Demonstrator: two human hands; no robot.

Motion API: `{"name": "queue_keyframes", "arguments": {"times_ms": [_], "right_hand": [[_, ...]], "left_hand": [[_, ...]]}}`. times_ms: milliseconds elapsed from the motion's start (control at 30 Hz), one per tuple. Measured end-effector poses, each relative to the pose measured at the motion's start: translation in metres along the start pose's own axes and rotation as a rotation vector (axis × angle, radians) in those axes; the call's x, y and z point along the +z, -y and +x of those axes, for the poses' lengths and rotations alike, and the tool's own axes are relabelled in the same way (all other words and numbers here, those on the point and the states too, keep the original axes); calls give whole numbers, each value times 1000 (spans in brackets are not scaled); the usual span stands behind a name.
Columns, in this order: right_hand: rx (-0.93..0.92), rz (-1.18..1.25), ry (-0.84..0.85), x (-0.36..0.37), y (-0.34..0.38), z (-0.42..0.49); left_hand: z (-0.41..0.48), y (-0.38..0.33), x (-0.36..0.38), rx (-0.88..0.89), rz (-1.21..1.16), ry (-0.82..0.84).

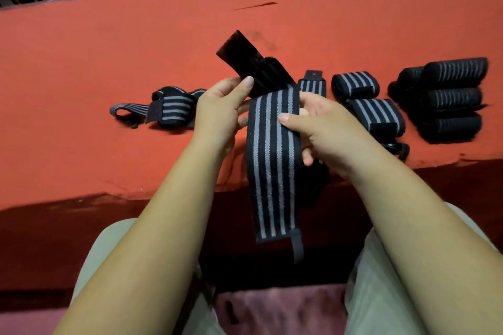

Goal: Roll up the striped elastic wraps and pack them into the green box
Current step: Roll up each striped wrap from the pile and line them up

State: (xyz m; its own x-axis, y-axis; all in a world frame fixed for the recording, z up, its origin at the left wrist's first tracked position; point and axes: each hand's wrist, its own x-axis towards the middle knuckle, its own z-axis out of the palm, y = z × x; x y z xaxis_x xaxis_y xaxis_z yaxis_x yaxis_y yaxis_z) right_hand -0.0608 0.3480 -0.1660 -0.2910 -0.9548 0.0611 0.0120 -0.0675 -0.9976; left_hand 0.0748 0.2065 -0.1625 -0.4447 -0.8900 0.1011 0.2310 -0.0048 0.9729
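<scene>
- We see the left hand [220, 111] gripping the wrap [272, 166] at its upper part. The thumb [246, 84] lies straight across the dark face, and the other fingers are tucked behind, mostly hidden.
- The right hand [321, 128] pinches the striped length just below. Its thumb [288, 118] presses on the front, while the fingers curl behind, their tips showing at the wrap's right edge.
- The wrap is held in the air between both hands, above the near edge of the red cloth [81, 62].
- Its black end [242, 54] points up and away to the left. From the hands the striped part hangs towards us, its long axis nearly straight down the view and the stripes running along it.
- A narrow loop [298, 247] dangles from the lower right corner.
- On the cloth to the left lies a loose wrap [168, 107], partly coiled.
- To the right we count three rolls [355, 85], and further right a stack [451, 98] of rolled ones, their long axes lying across the view.
</scene>
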Motion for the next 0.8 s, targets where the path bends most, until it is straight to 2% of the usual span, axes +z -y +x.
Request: {"name": "queue_keyframes", "arguments": {"times_ms": [100,267,433,533,667,800], "right_hand": [[47,-3,-99,-14,0,1],[199,-229,-334,-38,-14,18],[300,-522,-317,-46,-8,25],[295,-687,-323,-49,-6,32],[297,-778,-328,-51,-8,44],[273,-820,-379,-54,-10,57]], "left_hand": [[15,5,20,-6,41,52],[47,11,53,41,184,103],[85,18,82,74,275,78],[112,27,96,90,366,47],[152,44,110,124,531,-15],[185,61,125,58,594,-41]]}}
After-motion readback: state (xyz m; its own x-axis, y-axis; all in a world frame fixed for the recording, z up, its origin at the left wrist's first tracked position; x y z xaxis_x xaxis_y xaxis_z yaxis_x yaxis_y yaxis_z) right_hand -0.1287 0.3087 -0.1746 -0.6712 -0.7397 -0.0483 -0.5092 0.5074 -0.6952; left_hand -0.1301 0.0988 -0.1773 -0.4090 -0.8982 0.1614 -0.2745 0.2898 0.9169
